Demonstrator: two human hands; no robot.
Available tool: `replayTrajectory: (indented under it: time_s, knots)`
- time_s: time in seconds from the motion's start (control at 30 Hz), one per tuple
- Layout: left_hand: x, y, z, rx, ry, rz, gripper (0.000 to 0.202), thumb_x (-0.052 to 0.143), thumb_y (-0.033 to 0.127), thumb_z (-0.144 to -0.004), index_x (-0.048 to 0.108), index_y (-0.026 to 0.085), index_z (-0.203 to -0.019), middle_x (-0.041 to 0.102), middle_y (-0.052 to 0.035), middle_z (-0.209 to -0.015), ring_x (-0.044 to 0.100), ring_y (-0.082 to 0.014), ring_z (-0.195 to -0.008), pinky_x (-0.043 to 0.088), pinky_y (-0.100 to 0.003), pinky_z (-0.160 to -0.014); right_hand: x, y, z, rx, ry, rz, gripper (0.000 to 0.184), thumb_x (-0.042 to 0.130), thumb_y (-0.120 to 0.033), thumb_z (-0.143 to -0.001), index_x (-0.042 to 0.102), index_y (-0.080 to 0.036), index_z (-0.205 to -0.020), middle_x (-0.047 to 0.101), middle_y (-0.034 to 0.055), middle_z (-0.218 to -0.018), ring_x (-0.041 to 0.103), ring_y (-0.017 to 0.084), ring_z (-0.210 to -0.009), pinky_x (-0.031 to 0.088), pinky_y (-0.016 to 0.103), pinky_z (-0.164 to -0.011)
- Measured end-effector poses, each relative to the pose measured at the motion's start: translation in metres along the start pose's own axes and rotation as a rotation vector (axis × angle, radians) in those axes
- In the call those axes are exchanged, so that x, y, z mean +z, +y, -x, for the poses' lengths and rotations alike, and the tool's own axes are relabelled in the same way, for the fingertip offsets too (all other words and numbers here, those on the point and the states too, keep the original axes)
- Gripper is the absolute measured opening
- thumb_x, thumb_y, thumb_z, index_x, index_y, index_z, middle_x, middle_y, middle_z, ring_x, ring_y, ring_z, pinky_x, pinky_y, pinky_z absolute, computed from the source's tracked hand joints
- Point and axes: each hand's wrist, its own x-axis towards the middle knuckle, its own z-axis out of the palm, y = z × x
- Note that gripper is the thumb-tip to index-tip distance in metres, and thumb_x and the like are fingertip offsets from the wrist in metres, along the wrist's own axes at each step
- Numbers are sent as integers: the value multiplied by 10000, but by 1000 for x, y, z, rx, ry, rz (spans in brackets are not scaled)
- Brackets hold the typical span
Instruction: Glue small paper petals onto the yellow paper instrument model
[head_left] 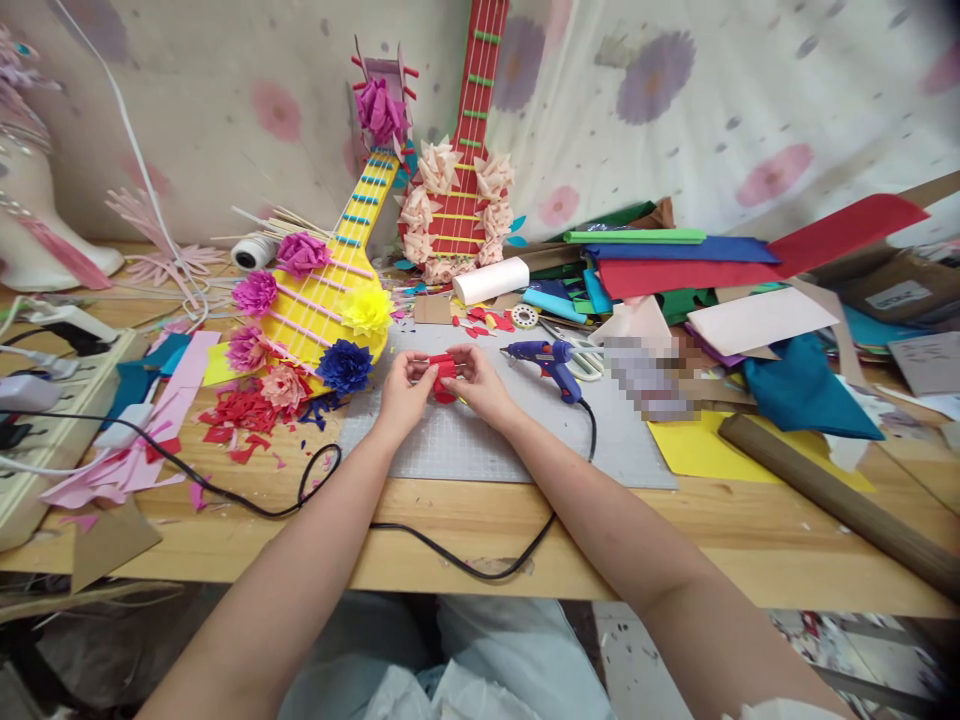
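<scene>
My left hand and my right hand meet over a grey cutting mat, both pinching a small red paper piece between their fingertips. The red piece looks rolled or folded; its exact shape is partly hidden by my fingers. A blue glue gun lies on the mat just right of my right hand, its black cord running off the table's front edge.
A yellow paper guitar with paper flowers lies left of the mat, and a red one leans on the wall. Red paper scraps are at left. Coloured paper sheets pile up at right, beside a brown roll.
</scene>
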Motion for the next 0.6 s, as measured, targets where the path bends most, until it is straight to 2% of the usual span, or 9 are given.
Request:
replayTrajectory:
  time_s: [0.1,0.17,0.27,0.4,0.5,0.6]
  knots:
    - [-2,2,2,54,4,-55,272,597,244,-703,428,208,-913,582,6,-758,586,-128,-702,474,-230,-569,2,-2,1,10,7,-25,428,611,-161,-617,401,-214,-987,538,31,-970,581,133,-825,503,304,-743]
    - [-3,5,3,111,-54,-118,247,572,223,-722,425,215,-920,583,0,-791,585,-132,-745,461,-220,-572,2,-1,1,26,41,-46,442,621,-158,-599,397,-216,-976,526,16,-929,575,126,-798,501,297,-731]
    - [-4,8,5,220,-124,-227,132,515,203,-765,485,209,-894,577,-16,-838,563,-130,-780,434,-208,-570,1,0,0,45,76,-73,430,635,-161,-578,401,-214,-936,515,-7,-869,561,111,-757,497,288,-729]
    - [-4,10,6,301,-124,-289,93,498,181,-780,541,199,-862,581,-26,-877,541,-123,-793,420,-211,-606,3,1,-1,62,52,-59,377,640,-192,-601,417,-211,-905,537,-2,-874,572,116,-776,496,309,-770]
    - [-3,9,5,232,-90,-192,152,535,186,-753,486,204,-896,574,-20,-873,549,-120,-788,419,-206,-595,-1,-6,3,121,25,-16,409,664,-222,-613,429,-207,-946,559,33,-945,590,139,-840,491,337,-809]
    - [-3,6,3,92,-20,-30,258,575,201,-714,398,217,-902,564,1,-829,558,-113,-742,423,-206,-581,-21,-27,17,126,-54,121,468,706,-288,-615,472,-206,-1012,561,79,-1075,573,174,-980,475,337,-848]
